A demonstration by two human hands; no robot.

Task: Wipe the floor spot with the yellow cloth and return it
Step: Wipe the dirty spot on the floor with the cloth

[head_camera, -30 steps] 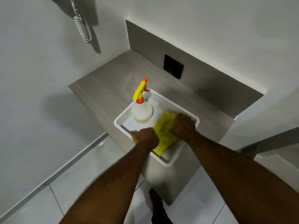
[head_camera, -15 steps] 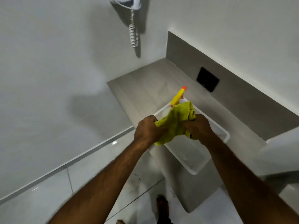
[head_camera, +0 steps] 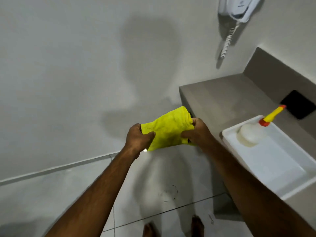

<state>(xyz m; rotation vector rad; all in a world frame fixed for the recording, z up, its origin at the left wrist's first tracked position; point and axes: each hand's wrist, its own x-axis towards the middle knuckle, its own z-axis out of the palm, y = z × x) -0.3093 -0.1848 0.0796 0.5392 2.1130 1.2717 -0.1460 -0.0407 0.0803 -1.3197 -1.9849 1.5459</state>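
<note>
Holding the yellow cloth (head_camera: 168, 130) between both hands, the person keeps it in the air over the white tiled floor (head_camera: 51, 194), clear of the counter (head_camera: 222, 94) to the right. Head view: the left hand (head_camera: 138, 140) has its fingers (head_camera: 150, 134) curled tight around the cloth's left edge, thumb pressed on top. The right hand (head_camera: 199, 132) pinches the right edge, where the fabric is bunched into a roll near the upper corner; its fingers are closed on the cloth as well. The cloth is stretched loosely between the two grips, its lower edge hanging free.

On the floor below the hands, a faint dark ring-shaped mark (head_camera: 170, 192) shows on a tile, with a smaller dark smudge (head_camera: 211, 218) nearer the counter base. Two bare feet (head_camera: 197, 225) appear at the bottom edge.

On the counter sits a white tray (head_camera: 273, 170) holding a spray bottle (head_camera: 251, 134) with a yellow and orange trigger head, standing in the tray's far corner. A black wall plate (head_camera: 298, 106) lies behind it. A white wall-mounted handset (head_camera: 239, 9) with a coiled cord hangs above.
</note>
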